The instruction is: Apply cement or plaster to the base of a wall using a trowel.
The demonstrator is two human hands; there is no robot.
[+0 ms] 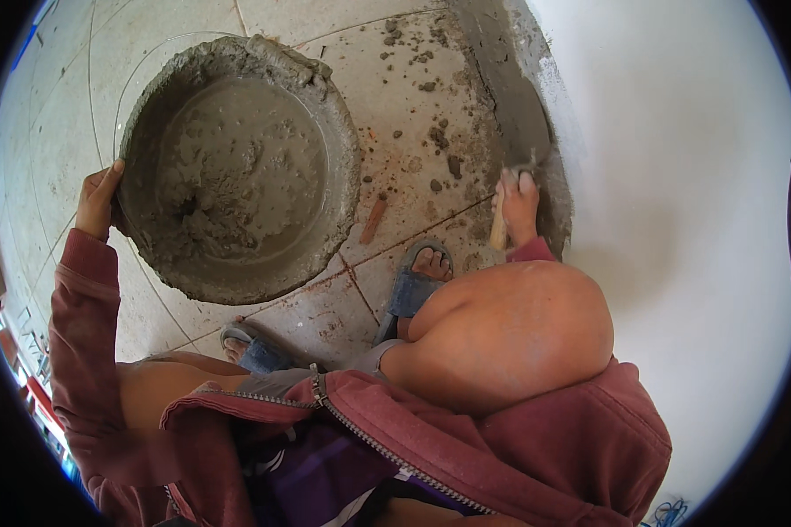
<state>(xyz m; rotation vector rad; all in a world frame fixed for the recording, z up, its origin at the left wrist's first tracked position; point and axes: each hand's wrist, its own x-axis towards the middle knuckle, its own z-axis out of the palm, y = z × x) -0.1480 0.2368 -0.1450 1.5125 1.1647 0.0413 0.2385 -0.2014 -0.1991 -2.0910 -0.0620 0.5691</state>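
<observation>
My left hand (99, 198) grips the left rim of a wide round basin (347, 176), its thumb up on the edge. Grey wet mortar (246, 158) lies in the basin, lumpy at the lower left and smoother in the middle. On the right, my right hand (518, 204) is closed round the wooden handle of a trowel (499, 227). The trowel's blade is blurred and mostly hidden, close to a strip of wet grey mortar (518, 105) along the foot of the white wall.
Mortar crumbs (438, 136) are scattered over the tiled floor between basin and wall. A reddish-brown broken piece (375, 220) lies near my sandalled foot (422, 277). The white wall (677, 176) bounds the right side. Blue strands (668, 511) lie at the lower right.
</observation>
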